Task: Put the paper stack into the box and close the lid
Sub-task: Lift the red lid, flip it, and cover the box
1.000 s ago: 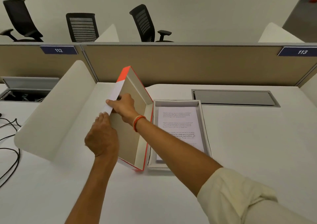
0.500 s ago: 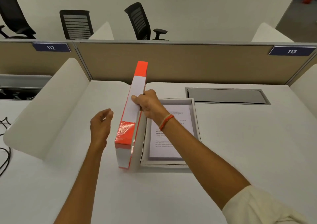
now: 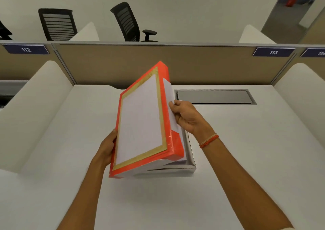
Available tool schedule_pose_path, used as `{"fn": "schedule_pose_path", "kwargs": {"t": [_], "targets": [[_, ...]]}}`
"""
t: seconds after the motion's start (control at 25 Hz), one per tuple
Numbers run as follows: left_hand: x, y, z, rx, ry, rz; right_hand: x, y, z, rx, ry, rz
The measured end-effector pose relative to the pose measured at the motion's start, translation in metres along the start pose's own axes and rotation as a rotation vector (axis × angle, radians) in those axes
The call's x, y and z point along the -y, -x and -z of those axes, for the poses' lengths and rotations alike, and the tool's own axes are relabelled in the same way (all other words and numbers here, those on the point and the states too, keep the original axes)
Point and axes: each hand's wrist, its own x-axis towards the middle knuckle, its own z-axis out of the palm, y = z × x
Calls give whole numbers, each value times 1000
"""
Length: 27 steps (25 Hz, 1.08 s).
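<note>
An orange lid (image 3: 142,120) with a white panel and gold border is tilted over the grey box (image 3: 190,161), its top facing me, left side raised. My left hand (image 3: 108,147) grips the lid's left edge. At the lid's right edge, my right hand (image 3: 186,119) holds it with fingers on the side wall. Only the box's front and right walls show beneath the lid. The paper stack inside is hidden by the lid.
A grey cable hatch (image 3: 215,97) is set in the white desk behind the box. White curved dividers (image 3: 33,110) flank the desk on both sides. A tan partition (image 3: 158,62) runs along the back, with black chairs (image 3: 126,22) beyond it.
The lid has swung from upright on its edge beside the box to tilted over the box, top side up. My left hand, free before, has taken its left edge.
</note>
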Motion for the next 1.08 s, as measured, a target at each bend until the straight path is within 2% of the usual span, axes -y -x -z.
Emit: {"fn": "schedule_pose_path", "kwargs": {"t": [0.08,0.2,0.32,0.56,1.08], "targets": [[-5,1,-12,-15,-90,-106,-10,0,29,-145,286,42],[-6,-4,-31,-62,-297,-244,-38,0,56,-292,677,6],[1,-9,-47,-87,-445,-315,-64,-7,77,-346,874,12],[19,-26,-57,-177,-747,-315,-93,-19,101,-372,964,-48],[25,-38,-60,-224,-812,-346,-116,-35,111,-362,942,-39]]}}
